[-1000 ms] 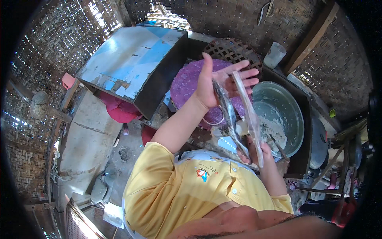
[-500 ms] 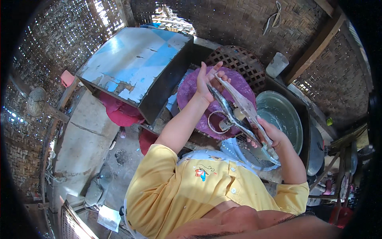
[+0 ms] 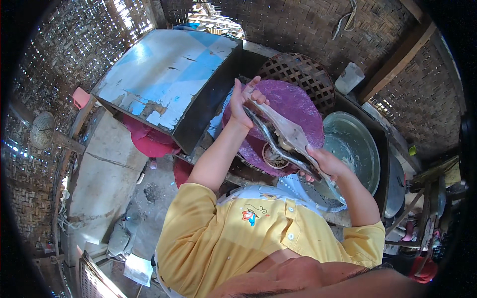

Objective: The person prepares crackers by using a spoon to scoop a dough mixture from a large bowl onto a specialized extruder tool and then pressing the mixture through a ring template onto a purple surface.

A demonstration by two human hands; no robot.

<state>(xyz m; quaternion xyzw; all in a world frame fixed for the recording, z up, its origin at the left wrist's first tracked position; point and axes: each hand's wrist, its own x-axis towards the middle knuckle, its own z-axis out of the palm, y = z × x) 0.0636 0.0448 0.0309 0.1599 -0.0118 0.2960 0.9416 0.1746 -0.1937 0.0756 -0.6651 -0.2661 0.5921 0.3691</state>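
Hands lowered; one fish [image 3: 283, 136], two hands.

hands: 2, left hand [image 3: 243, 102] and right hand [image 3: 323, 164] | wooden paddle [image 3: 288, 131]: 1, held between both | purple tray [image 3: 298, 107]: 1, beneath hands | metal basin [image 3: 355, 149]: 1, right of right hand | woven basket [image 3: 298, 72]: 1, beyond left hand

Rural hut kitchen or food-prep corner. Woven bamboo-mat walls [image 3: 308, 30], daylight through gaps, rough timber post [image 3: 397, 59]. Bare concrete floor [image 3: 99, 169]. Low bench crowded with big metal basin [image 3: 355, 144], round woven tray [image 3: 298, 74], purple plastic basin [image 3: 298, 107], worn blue-painted box [image 3: 164, 79]. Red plastic bowl [image 3: 149, 141] underneath.
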